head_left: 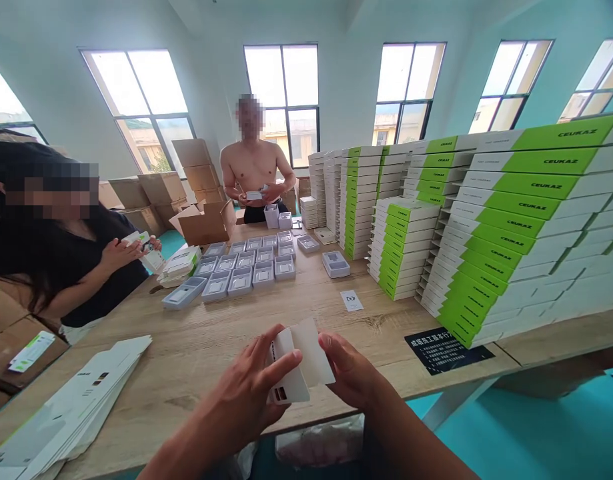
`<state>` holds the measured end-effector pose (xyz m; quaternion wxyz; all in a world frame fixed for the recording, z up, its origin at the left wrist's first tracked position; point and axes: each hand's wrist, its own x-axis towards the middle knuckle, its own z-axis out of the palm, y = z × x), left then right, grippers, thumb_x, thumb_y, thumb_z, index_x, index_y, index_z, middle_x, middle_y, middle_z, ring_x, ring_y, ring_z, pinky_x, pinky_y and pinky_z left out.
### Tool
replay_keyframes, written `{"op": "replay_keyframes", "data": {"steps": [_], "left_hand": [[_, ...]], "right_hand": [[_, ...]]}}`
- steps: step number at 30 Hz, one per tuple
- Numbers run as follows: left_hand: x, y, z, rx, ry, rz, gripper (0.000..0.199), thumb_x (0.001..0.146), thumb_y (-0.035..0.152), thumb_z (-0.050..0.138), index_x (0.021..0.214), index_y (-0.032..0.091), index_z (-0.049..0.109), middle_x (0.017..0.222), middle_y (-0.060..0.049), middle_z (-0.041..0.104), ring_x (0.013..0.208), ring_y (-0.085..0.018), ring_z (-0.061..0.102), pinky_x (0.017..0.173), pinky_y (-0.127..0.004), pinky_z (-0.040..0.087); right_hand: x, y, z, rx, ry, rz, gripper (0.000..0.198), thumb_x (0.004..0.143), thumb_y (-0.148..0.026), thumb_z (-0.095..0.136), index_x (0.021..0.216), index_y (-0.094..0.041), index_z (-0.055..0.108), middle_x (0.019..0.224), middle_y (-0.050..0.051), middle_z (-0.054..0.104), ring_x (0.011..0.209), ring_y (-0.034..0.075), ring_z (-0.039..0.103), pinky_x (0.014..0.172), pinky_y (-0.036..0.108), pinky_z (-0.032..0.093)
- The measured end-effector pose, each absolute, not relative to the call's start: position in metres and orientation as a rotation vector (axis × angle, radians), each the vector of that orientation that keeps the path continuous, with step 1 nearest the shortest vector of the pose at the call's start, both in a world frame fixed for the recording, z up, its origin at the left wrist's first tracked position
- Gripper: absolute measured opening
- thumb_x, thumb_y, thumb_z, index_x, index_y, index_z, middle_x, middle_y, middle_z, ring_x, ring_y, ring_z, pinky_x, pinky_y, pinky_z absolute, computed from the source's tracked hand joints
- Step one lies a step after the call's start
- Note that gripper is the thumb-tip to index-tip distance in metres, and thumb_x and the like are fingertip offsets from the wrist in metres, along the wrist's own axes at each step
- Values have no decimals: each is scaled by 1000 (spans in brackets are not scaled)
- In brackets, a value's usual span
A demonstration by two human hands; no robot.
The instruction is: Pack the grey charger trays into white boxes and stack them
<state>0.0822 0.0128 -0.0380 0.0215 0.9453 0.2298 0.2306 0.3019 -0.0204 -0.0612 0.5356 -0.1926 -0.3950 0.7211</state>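
Note:
A small white cardboard box (299, 388) is held between my two hands above the near edge of the wooden table. My left hand (253, 383) wraps around its left side, thumb laid across the front panel. With thumb and fingers, my right hand (350, 370) pinches the right edge of a raised white flap (313, 350). Dark print shows on the box's side; its inside is hidden from me. Beyond my hands lies a small white printed card (351, 301) on the table.
Tall stacks of white and green boxes (521, 220) line the right side. Grey trays (241, 280) stand in rows mid-table. Flat box sheets (86, 393) lie at left, a black printed sheet (446, 352) at right. Two people (256, 167) handle items across the table and at left.

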Motion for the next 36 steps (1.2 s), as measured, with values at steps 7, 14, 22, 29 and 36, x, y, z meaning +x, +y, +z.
{"op": "replay_keyframes", "data": {"steps": [7, 14, 22, 29, 36], "left_hand": [[92, 11, -43, 2993, 623, 782, 83, 76, 2, 68, 141, 34, 28, 153, -17, 34, 127, -32, 53, 97, -49, 55], [101, 11, -50, 3174, 678, 892, 69, 73, -1, 65, 132, 28, 44, 141, -19, 44, 118, -34, 59, 89, -53, 58], [88, 6, -63, 2960, 696, 1022, 66, 90, 20, 68, 144, 29, 32, 151, -21, 41, 137, -35, 47, 103, -58, 49], [77, 8, -17, 2552, 597, 640, 15, 98, 18, 56, 110, 25, 61, 130, -9, 57, 118, -18, 61, 97, -27, 52], [81, 4, 8, 2637, 574, 407, 13, 101, 16, 50, 96, 22, 60, 118, -6, 66, 101, -15, 66, 87, -23, 51]], "right_hand": [[299, -16, -68, -512, -1044, 1730, 60, 77, -59, 79, 117, -16, 69, 88, 5, 71, 74, 16, 64, 66, 24, 46], [297, -4, -79, -908, -1376, 1446, 41, 91, -56, 58, 90, -16, 66, 73, 0, 60, 61, 12, 49, 58, 23, 39], [297, -20, -50, -1316, -1863, 603, 40, 101, -35, 44, 67, -19, 59, 61, -1, 60, 56, 11, 47, 57, 26, 25], [302, -30, -33, -1309, -2194, 237, 43, 103, -33, 44, 66, -19, 63, 61, 2, 70, 53, 10, 51, 57, 30, 20], [315, -33, -15, -1342, -2350, 201, 33, 99, -34, 53, 76, -19, 70, 70, 3, 75, 56, 12, 58, 55, 29, 20]]}}
